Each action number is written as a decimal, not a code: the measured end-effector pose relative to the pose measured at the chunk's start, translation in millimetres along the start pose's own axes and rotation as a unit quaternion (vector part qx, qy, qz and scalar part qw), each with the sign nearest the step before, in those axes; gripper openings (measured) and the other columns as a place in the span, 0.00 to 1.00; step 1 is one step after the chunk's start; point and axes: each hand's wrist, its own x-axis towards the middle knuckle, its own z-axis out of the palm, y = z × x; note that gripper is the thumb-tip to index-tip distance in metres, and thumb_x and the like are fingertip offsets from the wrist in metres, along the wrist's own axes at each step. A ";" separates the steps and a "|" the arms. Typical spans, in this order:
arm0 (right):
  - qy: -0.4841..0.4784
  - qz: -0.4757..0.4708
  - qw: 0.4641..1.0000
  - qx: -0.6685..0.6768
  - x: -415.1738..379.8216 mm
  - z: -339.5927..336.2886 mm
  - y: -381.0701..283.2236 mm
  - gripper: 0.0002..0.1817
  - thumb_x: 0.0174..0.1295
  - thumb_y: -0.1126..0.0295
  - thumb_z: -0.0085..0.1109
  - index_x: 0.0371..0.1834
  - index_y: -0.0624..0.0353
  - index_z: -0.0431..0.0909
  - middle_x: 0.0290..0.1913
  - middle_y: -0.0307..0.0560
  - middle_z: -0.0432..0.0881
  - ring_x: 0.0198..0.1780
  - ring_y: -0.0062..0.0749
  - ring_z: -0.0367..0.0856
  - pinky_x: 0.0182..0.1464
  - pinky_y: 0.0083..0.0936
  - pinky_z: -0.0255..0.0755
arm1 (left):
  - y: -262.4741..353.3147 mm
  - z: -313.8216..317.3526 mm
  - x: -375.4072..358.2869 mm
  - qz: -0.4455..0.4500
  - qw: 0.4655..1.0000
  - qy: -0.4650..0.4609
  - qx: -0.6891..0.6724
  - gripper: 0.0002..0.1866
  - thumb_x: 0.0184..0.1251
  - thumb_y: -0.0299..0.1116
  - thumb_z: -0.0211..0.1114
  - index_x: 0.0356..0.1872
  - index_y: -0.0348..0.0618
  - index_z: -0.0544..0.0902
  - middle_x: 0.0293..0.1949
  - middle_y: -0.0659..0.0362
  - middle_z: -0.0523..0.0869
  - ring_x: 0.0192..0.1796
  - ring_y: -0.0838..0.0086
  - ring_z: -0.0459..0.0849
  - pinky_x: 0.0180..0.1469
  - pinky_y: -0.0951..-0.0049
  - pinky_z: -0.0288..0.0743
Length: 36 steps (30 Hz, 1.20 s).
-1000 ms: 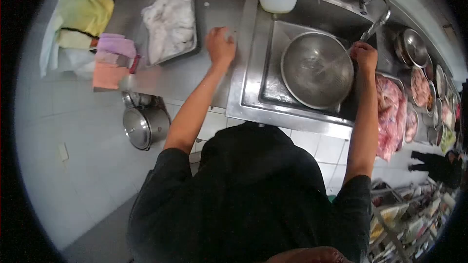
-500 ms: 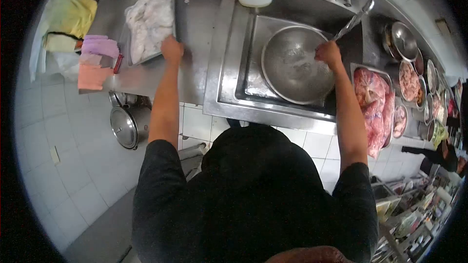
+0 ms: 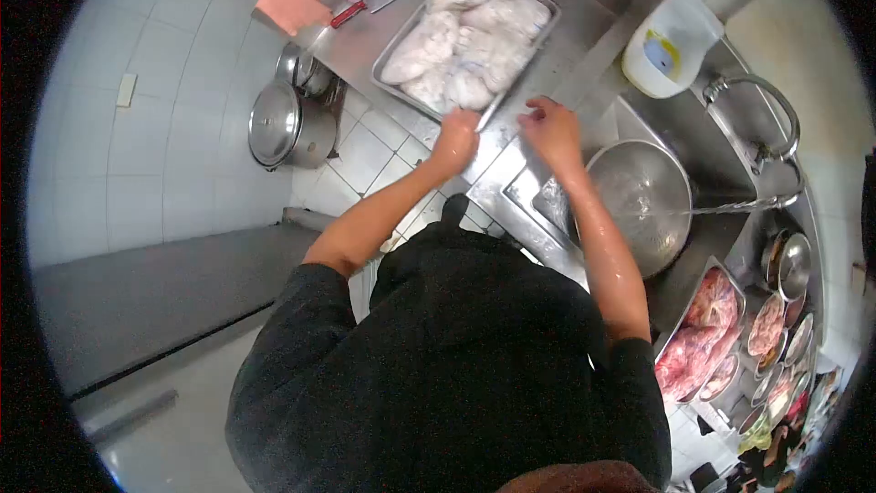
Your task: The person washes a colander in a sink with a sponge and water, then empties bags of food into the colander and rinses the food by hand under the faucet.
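On the steel counter rests a metal tray [image 3: 399, 94] filled with several plastic bags of white food [image 3: 465, 36], whose kind I cannot make out. My left hand [image 3: 456, 139] is closed around the tray's near corner. Just right of that corner, my right hand [image 3: 554, 132] hovers with fingers apart and nothing in them, close to the tray's edge but not touching it. Below my right forearm, a large metal bowl [image 3: 639, 173] sits in the sink [image 3: 707, 141]. A stream of water from the faucet [image 3: 787, 196] runs into the bowl.
A red-handled knife [image 3: 349, 15] lies by pink and purple cloths [image 3: 294, 2]. A white plastic container [image 3: 671, 41] stands behind the sink. To the right are a tray of bagged red meat [image 3: 707, 329] and several metal bowls [image 3: 789, 265]. Lidded pots [image 3: 276, 123] stand lower left.
The view has turned left toward the tray. My right hand has left the faucet and bowl and come near the tray. My left hand is now at the tray's near corner.
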 end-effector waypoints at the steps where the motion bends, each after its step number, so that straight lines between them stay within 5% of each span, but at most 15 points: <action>1: -0.010 0.001 1.000 -0.002 7.7 15.8 -16.4 0.23 0.51 0.61 0.67 0.49 0.60 0.80 0.38 0.58 0.85 0.39 0.46 0.84 0.45 0.36 0.76 | 1.9 3.1 -7.4 -0.005 1.000 -0.014 -0.012 0.11 0.44 0.21 0.58 0.34 0.36 0.79 0.33 0.45 0.80 0.39 0.48 0.76 0.44 0.51 0.68; 3: 0.062 -0.032 0.998 -0.005 17.0 55.3 -37.4 0.29 0.53 0.56 0.66 0.56 0.61 0.75 0.44 0.63 0.82 0.44 0.48 0.83 0.49 0.38 0.75 | 11.4 -5.9 -12.9 0.002 0.995 -0.072 -0.068 0.16 0.48 0.21 0.58 0.43 0.36 0.79 0.40 0.45 0.81 0.45 0.46 0.76 0.49 0.50 0.69; 5: 0.045 -0.012 0.994 -0.098 23.9 72.4 -68.0 0.42 0.52 0.52 0.66 0.67 0.62 0.62 0.61 0.73 0.68 0.57 0.64 0.72 0.59 0.45 0.68 | 26.8 -11.7 -9.0 0.044 0.968 0.012 -0.247 0.19 0.54 0.22 0.59 0.50 0.34 0.78 0.45 0.43 0.82 0.52 0.46 0.76 0.55 0.52 0.69; 8: 0.051 0.072 0.964 -0.250 35.9 103.0 -82.0 0.52 0.49 0.52 0.67 0.74 0.58 0.50 0.72 0.76 0.45 0.61 0.82 0.61 0.65 0.53 0.61 | 4.1 -33.7 -12.1 0.078 0.945 -0.195 -0.252 0.16 0.59 0.25 0.60 0.50 0.34 0.79 0.46 0.44 0.83 0.55 0.49 0.78 0.58 0.56 0.70; 11: 0.071 0.103 0.950 -0.286 45.4 114.7 -70.5 0.51 0.46 0.56 0.68 0.74 0.57 0.51 0.73 0.74 0.41 0.62 0.79 0.61 0.64 0.50 0.63 | -16.8 -78.0 5.7 0.037 0.915 -0.288 -0.280 0.14 0.52 0.23 0.63 0.42 0.38 0.84 0.41 0.47 0.85 0.47 0.52 0.82 0.51 0.61 0.75; 13: 0.091 0.100 0.961 -0.241 51.3 111.5 -65.5 0.44 0.46 0.62 0.67 0.70 0.60 0.60 0.70 0.78 0.48 0.61 0.76 0.64 0.62 0.47 0.65 | -40.9 -92.7 15.6 -0.030 0.898 -0.260 -0.354 0.10 0.55 0.26 0.64 0.39 0.41 0.86 0.35 0.49 0.87 0.37 0.60 0.86 0.40 0.66 0.78; 15: 0.135 0.091 0.970 -0.181 58.5 104.4 -53.6 0.39 0.44 0.66 0.65 0.66 0.62 0.67 0.65 0.80 0.58 0.58 0.72 0.69 0.59 0.44 0.69 | -60.1 -104.1 25.7 -0.155 0.887 -0.273 -0.339 0.09 0.64 0.28 0.62 0.42 0.36 0.84 0.37 0.54 0.87 0.40 0.71 0.85 0.45 0.73 0.77; 17: 0.198 0.072 0.972 -0.102 65.8 95.4 -34.8 0.36 0.43 0.70 0.64 0.62 0.63 0.71 0.58 0.80 0.69 0.53 0.66 0.75 0.55 0.41 0.73 | -75.4 -95.8 35.4 -0.219 0.841 -0.244 -0.431 0.14 0.66 0.34 0.62 0.48 0.35 0.81 0.43 0.53 0.86 0.43 0.69 0.84 0.49 0.71 0.77; 18: 0.219 0.035 0.974 -0.048 67.0 83.0 -34.0 0.32 0.44 0.74 0.64 0.59 0.66 0.73 0.45 0.68 0.81 0.45 0.55 0.82 0.51 0.39 0.76 | -78.1 -95.0 41.5 -0.250 0.812 -0.231 -0.473 0.17 0.67 0.36 0.62 0.51 0.35 0.79 0.45 0.52 0.85 0.45 0.68 0.84 0.51 0.70 0.77; 21: 0.236 0.201 0.893 0.326 74.2 65.4 -38.7 0.28 0.49 0.77 0.61 0.58 0.69 0.72 0.43 0.59 0.83 0.41 0.49 0.84 0.49 0.36 0.77 | -68.3 -84.6 59.3 -0.415 0.573 -0.258 -0.658 0.29 0.68 0.47 0.62 0.62 0.36 0.70 0.55 0.50 0.80 0.51 0.65 0.82 0.57 0.64 0.75; 25: 0.207 0.206 0.737 0.610 60.4 66.2 -71.8 0.30 0.48 0.83 0.53 0.60 0.68 0.66 0.49 0.55 0.79 0.47 0.43 0.81 0.51 0.36 0.77 | -32.7 -103.5 95.1 -0.352 0.324 -0.161 -0.864 0.30 0.69 0.51 0.59 0.63 0.41 0.69 0.55 0.47 0.79 0.55 0.60 0.80 0.60 0.57 0.73; 26: 0.199 0.209 0.761 0.581 56.7 71.1 -81.4 0.29 0.50 0.81 0.54 0.61 0.69 0.65 0.50 0.55 0.78 0.48 0.42 0.80 0.52 0.35 0.77 | -42.3 -98.5 105.4 -0.345 0.294 -0.188 -0.871 0.28 0.68 0.46 0.61 0.62 0.40 0.69 0.52 0.48 0.80 0.55 0.61 0.80 0.59 0.57 0.75; 29: 0.152 0.211 0.827 0.498 54.0 88.9 -67.5 0.32 0.52 0.78 0.60 0.63 0.72 0.62 0.51 0.55 0.78 0.49 0.39 0.80 0.52 0.30 0.75 | -53.1 -96.5 107.6 -0.339 0.518 -0.145 -0.772 0.27 0.67 0.39 0.63 0.62 0.37 0.68 0.51 0.50 0.81 0.54 0.63 0.81 0.56 0.59 0.78; 34: 0.150 0.199 0.892 0.378 46.0 94.4 -105.7 0.32 0.50 0.73 0.69 0.58 0.74 0.68 0.49 0.58 0.81 0.47 0.37 0.81 0.47 0.27 0.75 | -59.7 -91.4 99.9 -0.349 0.619 -0.072 -0.700 0.27 0.61 0.29 0.68 0.59 0.31 0.68 0.48 0.50 0.82 0.47 0.63 0.84 0.47 0.63 0.80; 36: 0.169 0.164 0.918 0.318 49.3 98.3 -109.1 0.28 0.52 0.73 0.68 0.55 0.74 0.71 0.48 0.59 0.81 0.45 0.33 0.82 0.45 0.27 0.76 | -59.1 -105.5 102.6 -0.331 0.674 -0.087 -0.654 0.35 0.60 0.35 0.69 0.64 0.30 0.63 0.56 0.46 0.75 0.56 0.59 0.78 0.55 0.61 0.75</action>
